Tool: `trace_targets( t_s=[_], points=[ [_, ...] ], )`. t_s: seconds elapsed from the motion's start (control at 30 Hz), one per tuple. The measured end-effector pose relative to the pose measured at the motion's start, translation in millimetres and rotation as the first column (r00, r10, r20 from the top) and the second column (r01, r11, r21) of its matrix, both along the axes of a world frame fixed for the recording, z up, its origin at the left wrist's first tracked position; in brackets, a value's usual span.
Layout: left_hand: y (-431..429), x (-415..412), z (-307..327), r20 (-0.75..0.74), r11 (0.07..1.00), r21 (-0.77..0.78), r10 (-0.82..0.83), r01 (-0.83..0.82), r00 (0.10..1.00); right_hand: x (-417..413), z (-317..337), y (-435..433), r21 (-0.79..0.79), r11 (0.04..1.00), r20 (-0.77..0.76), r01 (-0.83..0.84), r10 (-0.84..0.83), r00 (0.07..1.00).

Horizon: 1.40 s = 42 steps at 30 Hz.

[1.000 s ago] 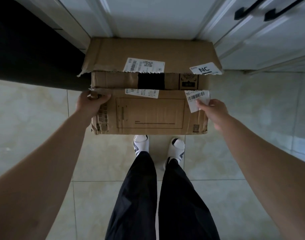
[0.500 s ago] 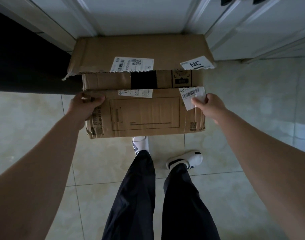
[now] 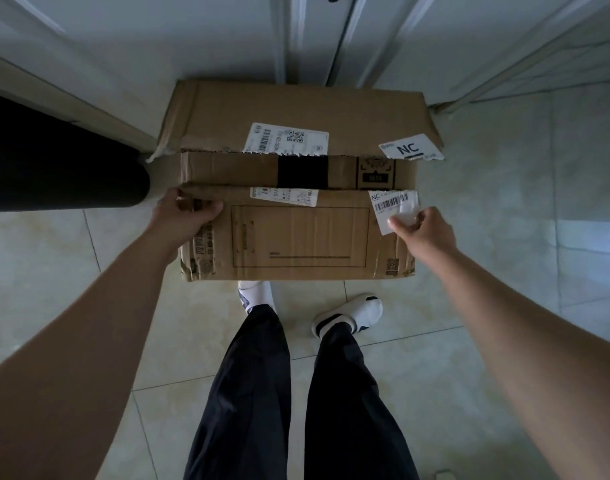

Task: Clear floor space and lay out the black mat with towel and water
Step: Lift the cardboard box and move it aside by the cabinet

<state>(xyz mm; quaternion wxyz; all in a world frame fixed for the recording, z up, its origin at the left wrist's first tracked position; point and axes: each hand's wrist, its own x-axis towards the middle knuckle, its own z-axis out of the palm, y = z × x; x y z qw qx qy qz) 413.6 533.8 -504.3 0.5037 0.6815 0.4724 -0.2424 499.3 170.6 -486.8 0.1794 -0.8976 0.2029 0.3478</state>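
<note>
A brown cardboard box with torn flaps and white shipping labels sits on the tiled floor against white doors. My left hand grips the box's near-left top edge. At the box's near-right corner, my right hand pinches the edge over a barcode label. A rolled black mat lies on the floor at the left, its end almost touching the box's left side. No towel or water shows.
White panelled doors stand directly behind the box. My legs in dark trousers and white slippers stand just in front of it. Pale glossy floor tiles spread right and left.
The box has shifted right, along the doors, with both hands still on it. My right foot has stepped out to the right and turned sideways.
</note>
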Motion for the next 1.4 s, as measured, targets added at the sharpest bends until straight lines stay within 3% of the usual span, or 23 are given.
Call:
trace_targets(
  t_s=[0.5,0.63,0.77,0.93,1.2,1.4],
  points=[
    [-154.3,68.1,-9.0,0.031,0.967,0.087,-0.244,0.24,0.969,-15.3,-15.6,-141.4,0.046,0.9,0.002,0.434,-0.434,0.901],
    [-193.3,91.9,-11.1,0.032,0.959,0.105,-0.266,0.262,0.963,-14.9,-24.2,-174.8,0.02,0.757,-0.085,0.653,-0.65,0.755],
    [-233.5,111.8,-12.2,0.034,0.944,0.134,-0.308,0.301,0.951,-11.9,-28.4,-204.6,0.034,0.625,-0.047,0.78,-0.778,0.626],
    [-290.3,140.8,-10.3,0.011,0.9,0.224,-0.386,0.374,0.922,-5.4,-26.3,-248.6,0.214,0.359,-0.054,0.909,-0.924,0.378],
    [-387.7,189.5,-5.1,-0.043,0.771,0.409,-0.519,0.489,0.854,17.1,-42.1,-344.3,0.282,0.267,-0.209,0.922,-0.92,0.33],
    [-446.8,228.3,-5.5,-0.023,0.769,0.344,-0.566,0.539,0.824,36.0,-48.1,-402.3,0.314,0.218,-0.226,0.924,-0.928,0.296]
  ],
)
